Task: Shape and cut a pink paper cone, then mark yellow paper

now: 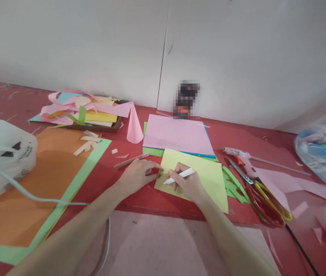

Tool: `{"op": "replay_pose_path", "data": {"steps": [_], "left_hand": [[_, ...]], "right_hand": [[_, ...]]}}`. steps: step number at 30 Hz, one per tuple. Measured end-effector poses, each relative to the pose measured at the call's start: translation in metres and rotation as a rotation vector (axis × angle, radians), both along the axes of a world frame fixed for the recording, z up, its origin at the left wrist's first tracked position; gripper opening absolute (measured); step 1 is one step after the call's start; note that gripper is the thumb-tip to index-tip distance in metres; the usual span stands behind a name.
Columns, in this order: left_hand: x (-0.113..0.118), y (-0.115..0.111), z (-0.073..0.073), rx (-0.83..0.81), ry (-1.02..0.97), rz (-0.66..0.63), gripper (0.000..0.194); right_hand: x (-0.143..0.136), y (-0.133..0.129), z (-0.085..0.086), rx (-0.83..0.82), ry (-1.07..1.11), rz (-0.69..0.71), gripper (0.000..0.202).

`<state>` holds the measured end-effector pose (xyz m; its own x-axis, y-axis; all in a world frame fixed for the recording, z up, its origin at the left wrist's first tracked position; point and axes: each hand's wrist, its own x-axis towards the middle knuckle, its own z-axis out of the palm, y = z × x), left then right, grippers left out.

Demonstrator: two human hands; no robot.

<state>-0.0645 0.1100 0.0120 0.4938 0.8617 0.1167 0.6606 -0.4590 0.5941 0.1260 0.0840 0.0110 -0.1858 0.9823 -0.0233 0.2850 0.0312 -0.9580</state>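
A white marker pen (pixel 180 176) is gripped in my right hand (pixel 188 183), its tip pointing left and down at the left part of a pale yellow sheet of paper (pixel 208 180). Whether the tip touches the paper I cannot tell. My left hand (pixel 138 174) rests at the sheet's left edge, thumb and index finger curved with a gap between them and fingertips on the paper. Just behind that hand lies a brown pen (pixel 131 160). Beyond the yellow sheet is a stack of coloured paper with a pink sheet (pixel 178 134) on top.
A pink paper cone (pixel 134 126) stands beside a tray (pixel 105 127) of paper scraps. Scissors (pixel 262 195), a pink glue gun (pixel 244 159) and green offcuts (pixel 234 186) lie at right. Orange paper (pixel 56 165), a plastic bag (pixel 2 157) and a cable (pixel 36 198) are left.
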Motion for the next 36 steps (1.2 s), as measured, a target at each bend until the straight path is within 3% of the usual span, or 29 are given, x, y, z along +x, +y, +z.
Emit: {"op": "replay_pose_path", "data": {"steps": [36], "left_hand": [[0.0002, -0.0014, 0.0024, -0.018, -0.02, 0.01, 0.017]], "right_hand": [[-0.0027, -0.0003, 0.0017, -0.005, -0.003, -0.029, 0.031]]}}
